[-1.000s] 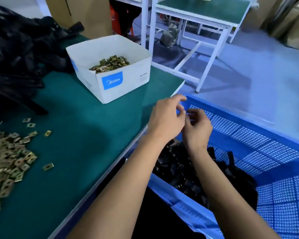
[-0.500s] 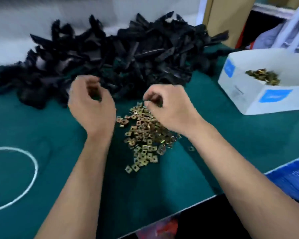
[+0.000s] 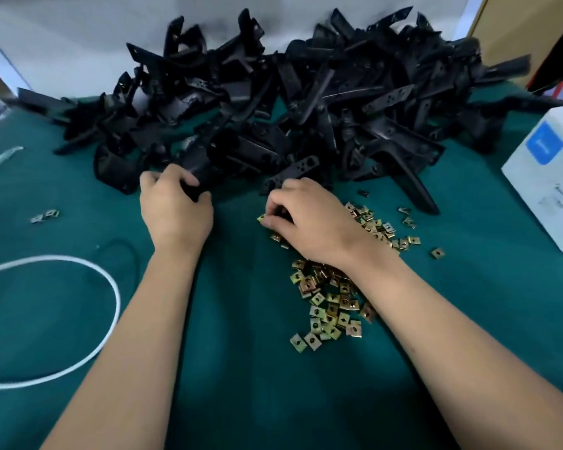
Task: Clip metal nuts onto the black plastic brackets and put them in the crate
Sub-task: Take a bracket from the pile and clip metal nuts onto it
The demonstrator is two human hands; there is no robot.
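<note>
1. two bare forearms reach in from the near edge over a dark green felt-like table top (image 3: 241,368) that fills most of the view.
2. a thin white cord loop (image 3: 111,287) lies flat on the green surface to the left of the left forearm.
3. a scatter of small square brass-coloured metal clip nuts (image 3: 330,306) lies flat on the cloth under and around the right wrist, with a few strays to the right and two more far left (image 3: 46,216).
4. the right hand (image 3: 309,219) rests on the far end of that scatter, knuckles up, fingers curled narrow with thumb and fingertips pinching one nut (image 3: 262,219) at the pile's left edge.
5. the left hand (image 3: 176,206) lies just left of it, well apart from the nuts, its fingers and thumb curled round the near end of one black plastic bracket (image 3: 202,170).
6. that bracket's long axis runs from the hand away and slightly right into the heap; its far end is lost among the others.
7. behind both hands a big loose heap of black plastic brackets (image 3: 306,102) spans the table, pieces pointing every way, some sticking upward.
8. a white cardboard box with a blue label (image 3: 546,177) stands at the right edge, near the heap.
9. beyond the heap is a pale grey floor or wall (image 3: 78,34), with a brown cardboard panel (image 3: 517,21) at top right.
</note>
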